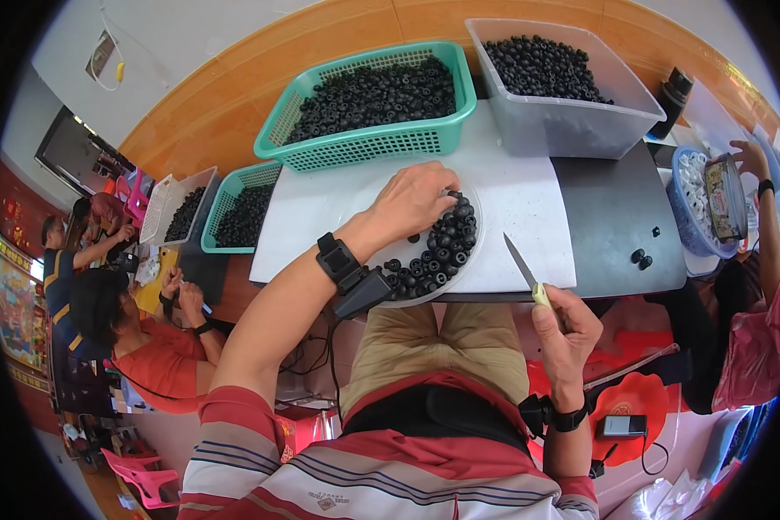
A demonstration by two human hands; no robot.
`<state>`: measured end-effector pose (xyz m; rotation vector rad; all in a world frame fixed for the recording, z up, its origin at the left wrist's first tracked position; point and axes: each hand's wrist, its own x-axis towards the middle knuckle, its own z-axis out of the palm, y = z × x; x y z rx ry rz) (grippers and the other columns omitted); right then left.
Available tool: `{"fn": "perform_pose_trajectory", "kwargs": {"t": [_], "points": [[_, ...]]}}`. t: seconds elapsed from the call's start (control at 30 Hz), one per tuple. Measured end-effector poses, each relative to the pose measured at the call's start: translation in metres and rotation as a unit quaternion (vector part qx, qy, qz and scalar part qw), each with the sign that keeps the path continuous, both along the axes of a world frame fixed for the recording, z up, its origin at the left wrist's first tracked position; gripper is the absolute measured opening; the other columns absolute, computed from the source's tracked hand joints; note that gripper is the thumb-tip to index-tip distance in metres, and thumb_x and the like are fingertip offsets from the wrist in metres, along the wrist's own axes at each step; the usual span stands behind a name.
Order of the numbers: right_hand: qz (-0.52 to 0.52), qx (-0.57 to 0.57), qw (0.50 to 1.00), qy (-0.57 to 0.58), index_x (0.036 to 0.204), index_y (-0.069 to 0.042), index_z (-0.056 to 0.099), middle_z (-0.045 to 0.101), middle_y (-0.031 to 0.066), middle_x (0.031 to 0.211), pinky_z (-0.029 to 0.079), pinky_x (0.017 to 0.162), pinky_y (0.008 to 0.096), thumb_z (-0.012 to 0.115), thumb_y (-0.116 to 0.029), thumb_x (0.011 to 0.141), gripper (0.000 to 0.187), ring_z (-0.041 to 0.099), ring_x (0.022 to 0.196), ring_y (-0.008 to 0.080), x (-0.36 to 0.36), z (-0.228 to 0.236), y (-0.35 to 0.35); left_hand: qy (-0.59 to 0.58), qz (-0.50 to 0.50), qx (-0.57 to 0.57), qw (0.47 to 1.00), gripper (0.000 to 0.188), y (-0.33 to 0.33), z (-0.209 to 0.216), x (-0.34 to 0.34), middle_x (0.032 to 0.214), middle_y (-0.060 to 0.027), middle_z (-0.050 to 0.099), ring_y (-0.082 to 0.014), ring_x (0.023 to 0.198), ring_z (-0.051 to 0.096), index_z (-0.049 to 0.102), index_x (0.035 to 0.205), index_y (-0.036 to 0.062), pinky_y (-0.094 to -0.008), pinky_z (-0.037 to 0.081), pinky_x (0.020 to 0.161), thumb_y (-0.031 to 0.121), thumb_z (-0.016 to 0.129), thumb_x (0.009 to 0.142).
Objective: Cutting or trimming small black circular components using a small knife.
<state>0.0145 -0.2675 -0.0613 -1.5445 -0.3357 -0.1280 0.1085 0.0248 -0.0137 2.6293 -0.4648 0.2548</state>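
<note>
Small round black parts with holes lie heaped along the right and near side of a clear shallow plate. Over the plate reaches my left hand, its fingers curled together against the far end of the heap. What they pinch, if anything, is hidden. My right hand is closed around the pale yellow handle of a small knife. The blade points up and away over the near right edge of the white board, apart from the plate.
A green basket and a clear bin of black parts stand at the back. Smaller containers sit left, including a green basket. A few loose parts lie on the dark table right. Other people work on both sides.
</note>
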Motion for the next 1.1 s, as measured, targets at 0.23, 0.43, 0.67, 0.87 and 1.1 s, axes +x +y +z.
{"fn": "perform_pose_trajectory", "kwargs": {"t": [0.23,0.43,0.67,0.87,1.1], "points": [[-0.006,0.015,1.000,-0.003,0.106,0.002,0.069,0.067,0.0033,0.085,0.044,0.069,0.0208,0.075,-0.011,0.086,0.025,0.057,0.075,0.0076,0.002,-0.001,0.003,0.076,0.068,-0.114,0.988,0.024,-0.002,0.011,-0.014,0.092,-0.0091,0.068,-0.0196,0.081,0.063,0.068,0.109,0.0014,-0.0312,0.051,0.077,0.010,0.065,0.087],[0.007,0.009,1.000,0.000,0.106,0.003,0.069,0.067,0.0035,0.085,0.044,0.070,0.0209,0.075,-0.010,0.085,0.025,0.057,0.076,0.0077,0.006,0.004,0.007,0.133,0.041,-0.285,0.949,0.022,0.003,0.016,-0.028,0.096,-0.0030,0.067,-0.0114,0.083,0.062,0.066,0.111,-0.0004,-0.0263,0.051,0.077,0.008,0.065,0.091],[0.025,0.008,1.000,-0.016,0.105,0.003,0.069,0.068,0.0046,0.085,0.045,0.069,0.0216,0.076,-0.007,0.084,0.025,0.058,0.075,0.0077,0.008,0.011,0.020,0.238,0.061,-0.573,0.782,0.017,-0.006,0.027,-0.056,0.098,-0.0055,0.064,-0.0145,0.090,0.067,0.061,0.106,-0.0006,-0.0282,0.059,0.083,0.006,0.067,0.092],[0.048,0.005,0.997,-0.054,0.105,0.004,0.068,0.068,0.0056,0.084,0.045,0.065,0.0215,0.076,-0.004,0.083,0.025,0.058,0.072,0.0080,0.013,0.013,0.031,0.272,0.036,-0.699,0.660,0.017,-0.013,0.029,-0.076,0.101,-0.0095,0.065,-0.0187,0.092,0.069,0.058,0.109,-0.0002,-0.0310,0.060,0.086,0.005,0.063,0.094],[0.061,-0.008,0.992,-0.106,0.106,0.003,0.068,0.066,0.0070,0.080,0.045,0.062,0.0232,0.077,-0.005,0.082,0.026,0.057,0.068,0.0100,0.014,0.017,0.046,0.278,-0.021,-0.783,0.556,0.016,-0.029,0.025,-0.095,0.107,-0.0111,0.066,-0.0206,0.099,0.067,0.057,0.109,0.0016,-0.0343,0.057,0.093,0.009,0.061,0.096]]}}
